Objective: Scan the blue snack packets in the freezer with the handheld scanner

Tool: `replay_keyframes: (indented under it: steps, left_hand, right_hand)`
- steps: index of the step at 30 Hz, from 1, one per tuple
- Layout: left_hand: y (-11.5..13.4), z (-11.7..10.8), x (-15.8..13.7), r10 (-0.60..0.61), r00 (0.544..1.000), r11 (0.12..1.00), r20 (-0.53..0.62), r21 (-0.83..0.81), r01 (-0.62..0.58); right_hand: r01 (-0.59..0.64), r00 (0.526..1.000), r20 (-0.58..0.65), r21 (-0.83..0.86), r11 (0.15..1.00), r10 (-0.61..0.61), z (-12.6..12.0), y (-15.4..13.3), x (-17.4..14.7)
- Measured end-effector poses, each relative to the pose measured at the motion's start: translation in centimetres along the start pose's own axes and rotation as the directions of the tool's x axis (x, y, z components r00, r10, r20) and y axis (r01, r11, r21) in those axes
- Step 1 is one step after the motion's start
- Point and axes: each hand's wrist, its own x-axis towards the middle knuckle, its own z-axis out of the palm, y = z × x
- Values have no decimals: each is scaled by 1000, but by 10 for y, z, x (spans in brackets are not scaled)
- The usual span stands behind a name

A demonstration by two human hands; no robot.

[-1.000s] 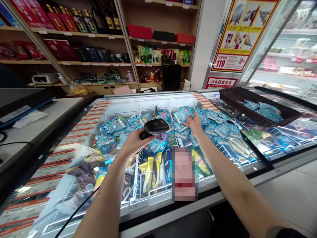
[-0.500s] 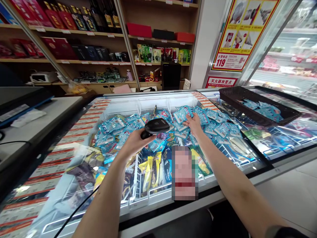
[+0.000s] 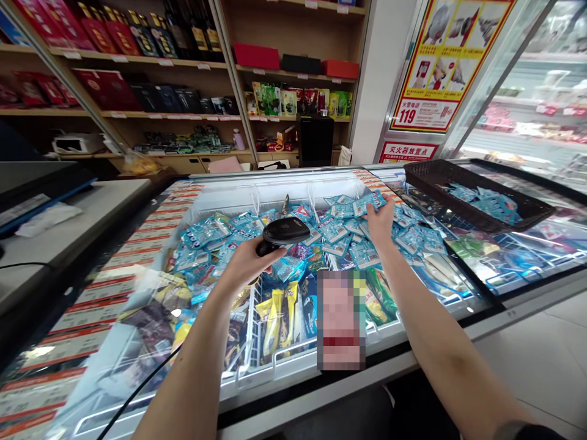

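Observation:
My left hand (image 3: pixel 250 263) is wrapped round the grip of a black barcode scanner (image 3: pixel 287 229), whose head points forward over the freezer. My right hand (image 3: pixel 381 221) pinches a blue packet (image 3: pixel 367 204) by its edge, slightly above the others. Many similar blue packets (image 3: pixel 334 231) lie in a loose spread on the glass top (image 3: pixel 158 244) of the chest freezer, to the left and right of both hands. The fingertips of my left hand are partly hidden behind the scanner's handle.
A dark basket (image 3: pixel 426 183) with more blue packets stands on the right. Yellow ice cream wrappers (image 3: pixel 274 324) show under the glass. A blurred-out phone-like object (image 3: pixel 341 318) is at the front edge. The scanner cable (image 3: pixel 137 394) trails left. A counter (image 3: pixel 114 201) borders the left.
My right hand has moved right across the pile and now has a blue packet lifted between its fingers. My left hand and the scanner have stayed nearly in place.

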Motion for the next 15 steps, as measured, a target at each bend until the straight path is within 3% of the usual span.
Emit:
replay_keyframes:
  steps: [2,5,9,12,15]
  left_hand:
    - [-1,0,0,-4,1000,1000,-8,-2,4]
    - [-4,0,1,-3,999,1000,-41,-1,3]
    - [-10,-1,4,-8,992,1000,-125,-4,8]
    - [-16,-2,8,-15,978,1000,-207,21,19]
    - [-22,-5,11,-25,963,998,-269,52,41]
  right_hand:
    - [60,997,-27,-205,977,-67,-8,2,3]
    - [103,986,-65,-478,872,-152,-15,2,3]
    - [116,975,-77,-630,768,-210,-12,-4,-5]
    - [296,954,145,-576,762,-261,-1,-10,-14]
    - [500,834,466,-414,760,-295,21,-16,-27]
